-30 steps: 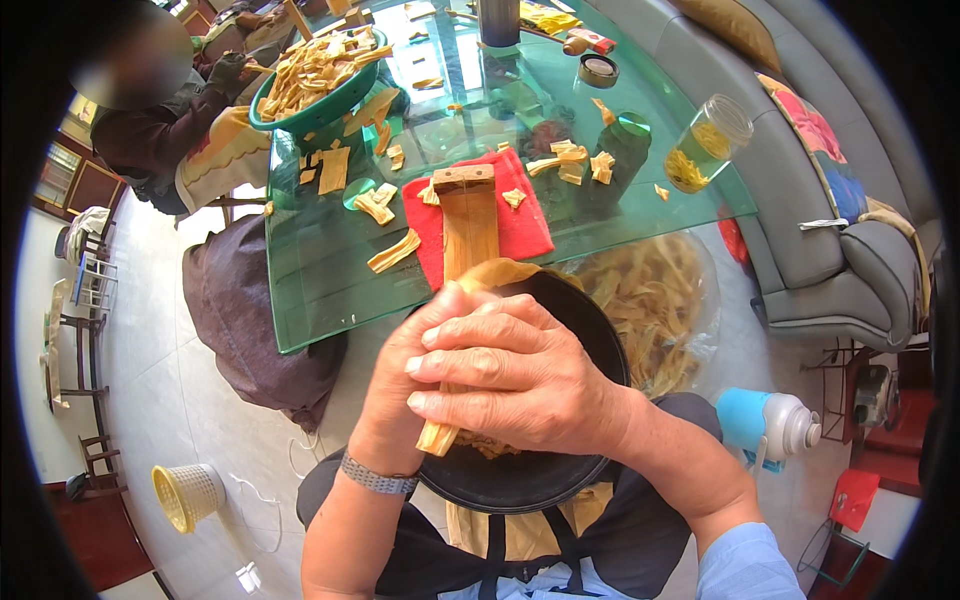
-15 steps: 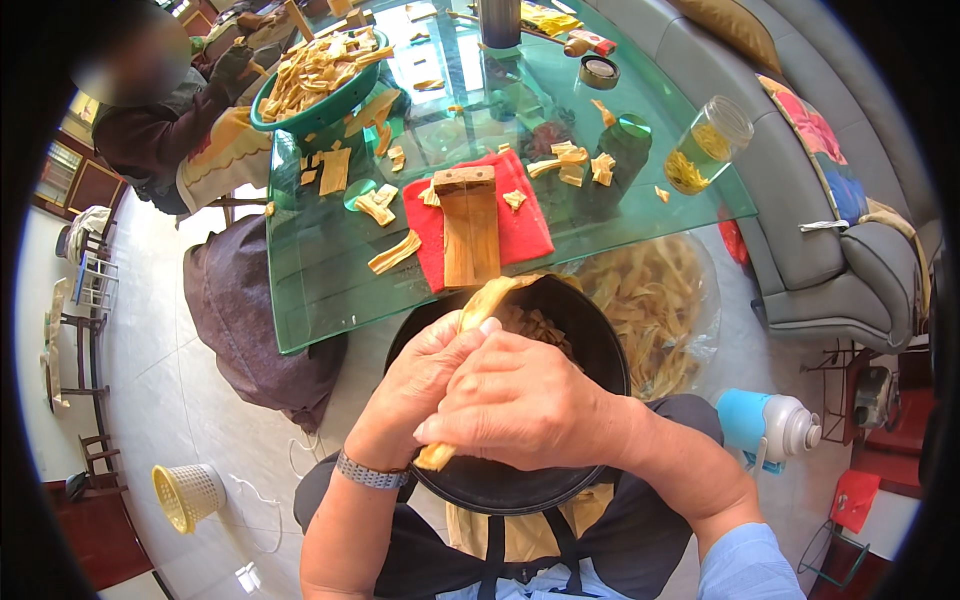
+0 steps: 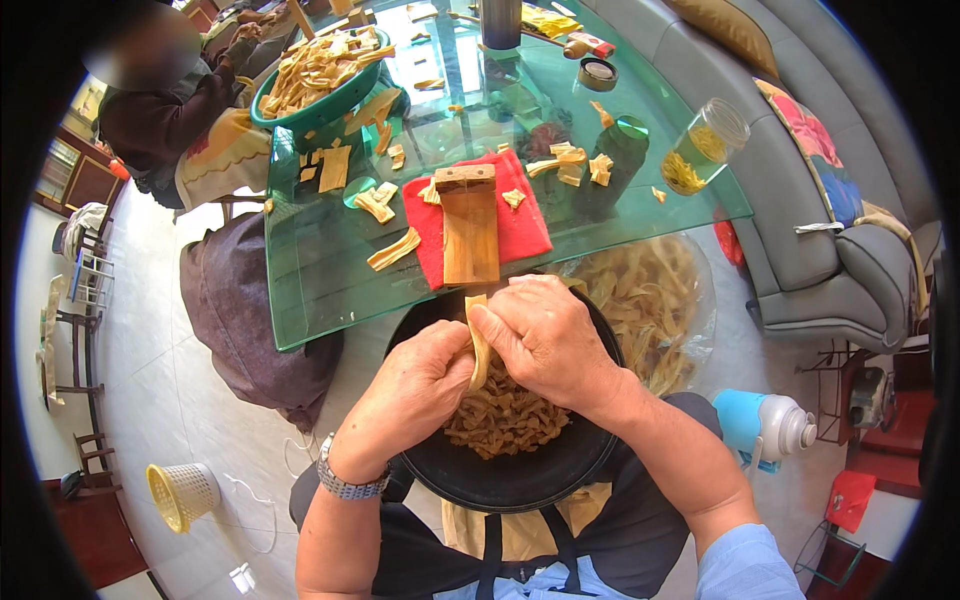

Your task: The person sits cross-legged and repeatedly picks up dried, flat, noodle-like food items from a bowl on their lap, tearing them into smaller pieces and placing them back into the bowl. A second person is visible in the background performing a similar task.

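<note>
Both hands are closed on one pale yellow, dried-looking strip (image 3: 481, 355), which runs upright and slightly bent between them. My left hand (image 3: 420, 388) grips its left side, the fingers curled under. My right hand (image 3: 553, 338) pinches its upper part, thumb pressed against it. Below the hands, between my knees, stands a black basin (image 3: 500, 494) with many small brown-yellow pieces (image 3: 512, 418) in it. Just beyond, a wooden block with a crosspiece (image 3: 470, 240) lies on a red cloth (image 3: 527, 232) at the glass table's near edge.
The glass table (image 3: 320, 315) holds loose strips, a heaped green basin (image 3: 318, 122) and a jar (image 3: 708, 146). A clear bag of strips (image 3: 655, 310) is right of the black basin. A thermos (image 3: 768, 425), yellow basket (image 3: 184, 496) and grey sofa (image 3: 820, 265) stand around. Another person sits far left.
My hands have moved apart and the strip has turned from slanting to upright between them. The pieces in the black basin now show. The other person's hands have shifted.
</note>
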`<state>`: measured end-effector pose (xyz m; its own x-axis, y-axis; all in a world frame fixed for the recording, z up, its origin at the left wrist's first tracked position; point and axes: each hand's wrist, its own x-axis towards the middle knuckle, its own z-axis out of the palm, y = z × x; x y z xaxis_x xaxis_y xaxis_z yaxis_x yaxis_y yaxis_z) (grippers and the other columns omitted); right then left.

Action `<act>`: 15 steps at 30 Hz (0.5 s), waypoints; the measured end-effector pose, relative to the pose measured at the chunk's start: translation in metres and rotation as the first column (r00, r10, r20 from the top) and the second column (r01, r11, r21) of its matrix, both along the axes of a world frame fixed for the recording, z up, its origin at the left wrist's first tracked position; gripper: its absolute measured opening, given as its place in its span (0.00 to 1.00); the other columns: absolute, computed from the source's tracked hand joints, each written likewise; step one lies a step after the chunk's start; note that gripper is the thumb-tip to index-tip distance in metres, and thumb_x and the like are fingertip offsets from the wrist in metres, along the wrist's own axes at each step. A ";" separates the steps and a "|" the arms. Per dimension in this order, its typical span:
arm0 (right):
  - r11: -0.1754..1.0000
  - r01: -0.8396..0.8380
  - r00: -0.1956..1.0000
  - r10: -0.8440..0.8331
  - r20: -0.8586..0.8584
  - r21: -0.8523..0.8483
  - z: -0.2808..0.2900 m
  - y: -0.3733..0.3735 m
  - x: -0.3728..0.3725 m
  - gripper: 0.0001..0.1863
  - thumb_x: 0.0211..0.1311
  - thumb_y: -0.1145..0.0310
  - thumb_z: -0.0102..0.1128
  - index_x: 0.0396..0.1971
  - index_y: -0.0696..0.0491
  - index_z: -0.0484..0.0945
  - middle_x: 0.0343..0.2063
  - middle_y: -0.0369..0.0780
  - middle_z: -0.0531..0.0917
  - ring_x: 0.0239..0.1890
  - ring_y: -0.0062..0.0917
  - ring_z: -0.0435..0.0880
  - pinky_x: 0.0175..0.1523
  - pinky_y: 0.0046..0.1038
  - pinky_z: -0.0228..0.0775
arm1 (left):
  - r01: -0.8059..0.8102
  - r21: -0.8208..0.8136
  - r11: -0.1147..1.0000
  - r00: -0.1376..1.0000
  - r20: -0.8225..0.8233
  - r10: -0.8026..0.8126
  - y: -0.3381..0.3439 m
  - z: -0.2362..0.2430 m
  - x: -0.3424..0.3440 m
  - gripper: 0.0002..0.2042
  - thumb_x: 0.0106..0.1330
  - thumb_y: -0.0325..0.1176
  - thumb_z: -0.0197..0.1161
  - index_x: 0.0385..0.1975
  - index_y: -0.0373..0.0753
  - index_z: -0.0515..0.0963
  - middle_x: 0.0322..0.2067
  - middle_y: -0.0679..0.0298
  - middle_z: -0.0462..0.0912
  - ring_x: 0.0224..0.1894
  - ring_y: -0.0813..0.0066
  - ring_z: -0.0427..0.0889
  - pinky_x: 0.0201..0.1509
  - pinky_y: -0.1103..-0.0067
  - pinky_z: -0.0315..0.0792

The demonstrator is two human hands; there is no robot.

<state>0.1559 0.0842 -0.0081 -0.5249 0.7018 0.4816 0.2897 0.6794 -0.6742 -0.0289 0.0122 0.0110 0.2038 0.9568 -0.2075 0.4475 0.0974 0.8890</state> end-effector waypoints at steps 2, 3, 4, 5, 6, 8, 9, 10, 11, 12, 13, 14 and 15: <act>1.000 -0.006 0.999 0.006 0.051 0.007 -0.006 0.001 0.001 0.13 0.71 0.65 0.62 0.26 0.55 0.79 0.23 0.45 0.82 0.32 0.42 0.83 0.51 0.41 0.75 | 0.046 0.138 0.989 0.984 -0.178 -0.021 0.000 0.009 -0.001 0.05 0.75 0.26 0.58 0.44 0.32 0.78 0.33 0.60 0.78 0.34 0.71 0.77 0.42 0.74 0.75; 1.000 -0.011 0.996 0.011 0.089 0.004 -0.007 0.000 0.001 0.14 0.71 0.65 0.62 0.26 0.55 0.79 0.23 0.46 0.82 0.32 0.43 0.83 0.50 0.43 0.75 | 0.029 0.148 0.989 0.986 -0.165 -0.004 -0.001 0.007 -0.001 0.06 0.73 0.25 0.59 0.44 0.32 0.78 0.33 0.59 0.77 0.34 0.68 0.77 0.43 0.73 0.75; 1.000 -0.018 0.992 0.018 0.124 0.000 -0.009 -0.001 0.001 0.14 0.72 0.65 0.61 0.26 0.55 0.78 0.23 0.46 0.82 0.33 0.44 0.83 0.50 0.44 0.74 | 0.009 0.157 0.988 0.988 -0.155 0.015 -0.002 0.005 -0.001 0.06 0.71 0.24 0.59 0.44 0.31 0.78 0.33 0.57 0.77 0.35 0.66 0.78 0.43 0.72 0.75; 1.000 -0.013 0.992 0.014 0.123 -0.012 -0.012 0.000 0.001 0.15 0.73 0.64 0.60 0.26 0.55 0.78 0.23 0.47 0.82 0.33 0.45 0.83 0.49 0.44 0.74 | -0.010 0.166 0.986 0.989 -0.144 0.034 -0.004 0.003 -0.001 0.06 0.70 0.23 0.60 0.44 0.31 0.78 0.33 0.56 0.76 0.36 0.64 0.78 0.43 0.71 0.75; 1.000 -0.007 0.992 0.010 0.122 -0.024 -0.015 0.001 0.001 0.16 0.74 0.63 0.60 0.26 0.55 0.78 0.23 0.48 0.82 0.33 0.46 0.83 0.48 0.45 0.74 | -0.032 0.200 0.979 0.986 -0.152 0.063 -0.004 0.003 0.000 0.06 0.70 0.23 0.60 0.44 0.31 0.78 0.33 0.56 0.76 0.36 0.63 0.78 0.43 0.71 0.75; 0.992 0.011 0.985 0.010 0.170 -0.124 -0.013 0.003 0.001 0.17 0.75 0.61 0.57 0.26 0.56 0.77 0.23 0.49 0.82 0.34 0.49 0.83 0.47 0.45 0.74 | -0.075 0.270 0.960 0.979 -0.166 0.123 -0.005 0.004 0.000 0.06 0.70 0.23 0.60 0.44 0.32 0.78 0.34 0.56 0.77 0.36 0.61 0.79 0.43 0.71 0.75; 0.977 0.030 0.976 0.018 0.219 -0.211 -0.009 0.004 0.003 0.18 0.76 0.60 0.56 0.27 0.56 0.77 0.24 0.50 0.83 0.34 0.50 0.83 0.47 0.44 0.75 | -0.069 0.281 0.957 0.977 -0.173 0.121 -0.005 0.004 -0.001 0.06 0.70 0.22 0.60 0.43 0.32 0.78 0.35 0.56 0.78 0.37 0.61 0.80 0.44 0.71 0.75; 0.954 0.053 0.963 0.029 0.266 -0.295 -0.007 0.004 0.005 0.19 0.77 0.58 0.55 0.28 0.57 0.77 0.24 0.50 0.83 0.35 0.52 0.83 0.47 0.44 0.75 | -0.064 0.291 0.955 0.976 -0.181 0.120 -0.005 0.004 0.000 0.06 0.70 0.21 0.59 0.43 0.32 0.78 0.37 0.56 0.78 0.38 0.60 0.81 0.44 0.71 0.76; 0.938 0.036 0.943 0.082 0.321 -0.345 -0.012 0.004 0.008 0.19 0.81 0.57 0.49 0.34 0.56 0.77 0.23 0.44 0.81 0.31 0.41 0.83 0.42 0.39 0.74 | -0.058 0.302 0.952 0.975 -0.188 0.119 -0.005 0.003 0.000 0.06 0.69 0.20 0.59 0.43 0.32 0.78 0.38 0.56 0.78 0.39 0.59 0.81 0.45 0.72 0.76; 0.872 -0.012 0.952 0.161 0.262 -0.490 -0.011 0.005 0.009 0.20 0.82 0.56 0.48 0.34 0.57 0.77 0.23 0.45 0.82 0.31 0.41 0.84 0.41 0.40 0.75 | -0.054 0.320 0.946 0.978 -0.172 0.114 -0.005 0.002 -0.001 0.07 0.69 0.19 0.59 0.45 0.32 0.78 0.40 0.56 0.78 0.41 0.60 0.82 0.47 0.72 0.76; 0.781 -0.062 0.955 0.227 0.191 -0.621 -0.010 0.006 0.009 0.21 0.82 0.55 0.47 0.34 0.57 0.76 0.23 0.45 0.83 0.30 0.41 0.85 0.40 0.41 0.75 | -0.048 0.337 0.940 0.982 -0.156 0.106 -0.005 0.000 -0.002 0.08 0.70 0.18 0.59 0.46 0.32 0.78 0.42 0.56 0.79 0.43 0.61 0.82 0.48 0.72 0.77; 0.669 -0.114 0.953 0.281 0.109 -0.734 -0.008 0.007 0.009 0.22 0.82 0.54 0.45 0.35 0.57 0.76 0.23 0.45 0.85 0.29 0.41 0.86 0.39 0.42 0.75 | -0.042 0.354 0.934 0.985 -0.141 0.097 -0.005 -0.002 -0.003 0.09 0.70 0.17 0.59 0.47 0.32 0.78 0.43 0.57 0.79 0.44 0.62 0.82 0.50 0.73 0.77; 0.545 -0.152 0.939 0.340 0.052 -0.825 -0.005 0.009 0.009 0.23 0.84 0.53 0.42 0.34 0.56 0.75 0.21 0.37 0.81 0.25 0.27 0.83 0.33 0.35 0.73 | -0.062 0.332 0.941 0.993 -0.071 0.090 -0.005 -0.006 -0.002 0.10 0.70 0.17 0.59 0.48 0.32 0.78 0.45 0.57 0.79 0.45 0.63 0.83 0.51 0.73 0.77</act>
<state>0.1650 0.0935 -0.0131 -0.7484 0.5726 -0.3348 0.3770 -0.0482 -0.9250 -0.0305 0.0071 0.0054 0.1234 0.9865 0.1075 0.5246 -0.1568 0.8368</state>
